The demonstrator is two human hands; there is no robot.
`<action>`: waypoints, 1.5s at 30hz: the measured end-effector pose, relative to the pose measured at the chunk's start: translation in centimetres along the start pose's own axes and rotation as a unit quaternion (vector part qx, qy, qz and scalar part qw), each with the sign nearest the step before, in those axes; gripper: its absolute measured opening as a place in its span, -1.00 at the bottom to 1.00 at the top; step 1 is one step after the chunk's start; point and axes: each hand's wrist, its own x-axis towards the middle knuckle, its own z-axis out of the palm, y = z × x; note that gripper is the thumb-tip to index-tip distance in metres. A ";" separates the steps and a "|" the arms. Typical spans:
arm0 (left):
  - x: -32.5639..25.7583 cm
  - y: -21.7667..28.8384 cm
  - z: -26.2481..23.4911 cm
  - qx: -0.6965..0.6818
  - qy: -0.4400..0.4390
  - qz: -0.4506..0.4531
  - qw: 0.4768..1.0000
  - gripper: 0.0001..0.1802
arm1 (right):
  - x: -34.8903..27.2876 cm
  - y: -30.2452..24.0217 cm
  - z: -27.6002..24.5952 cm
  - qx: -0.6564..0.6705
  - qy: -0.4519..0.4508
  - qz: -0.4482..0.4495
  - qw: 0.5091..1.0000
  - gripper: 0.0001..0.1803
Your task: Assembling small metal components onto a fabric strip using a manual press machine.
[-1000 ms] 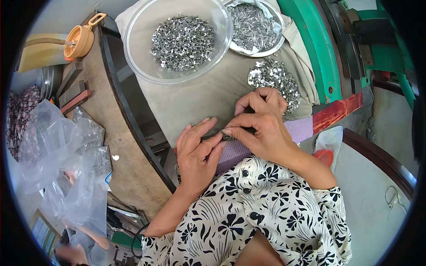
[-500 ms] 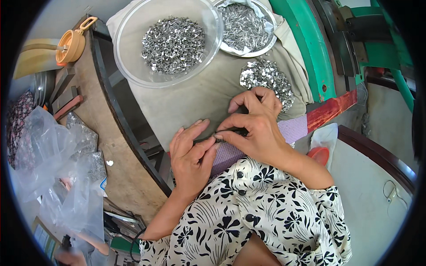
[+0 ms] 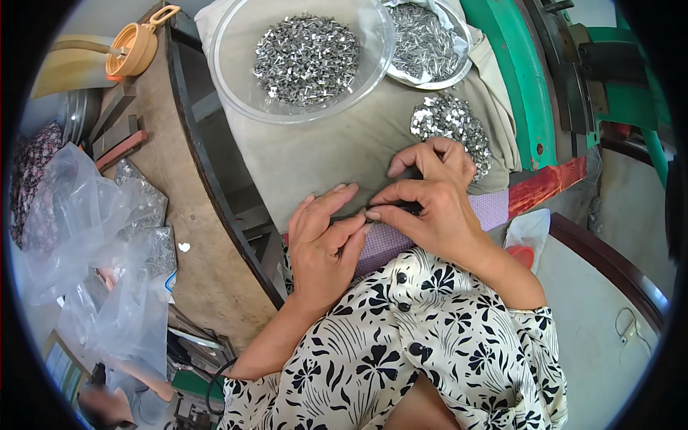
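View shifted; left hand [image 3: 322,242] and right hand [image 3: 438,201] join fingertips, seemingly pinching something tiny [image 3: 369,212].

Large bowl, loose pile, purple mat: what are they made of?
Bowl: probably clear plastic, smooth and glossy; the cloth shows through it and light glints off the wall.
Pile: looks like bare metal, silvery with bright flat glints; which metal, can't tell.
Purple mat: fabric or foam, matte; fine gridded texture, no shine.
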 end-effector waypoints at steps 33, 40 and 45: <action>0.0 0.1 -0.1 0.004 0.006 0.004 1.000 -0.78 | 0.2 0.8 -1.3 -0.005 -0.026 -0.005 1.000 -0.83; 0.0 0.1 0.0 0.003 0.008 0.006 1.000 -0.78 | -0.1 1.3 -1.7 -0.001 -0.039 -0.013 0.999 -0.82; 0.1 0.1 0.0 0.001 0.007 0.006 1.000 -0.77 | -0.4 1.6 -2.0 0.004 -0.042 -0.011 0.999 -0.83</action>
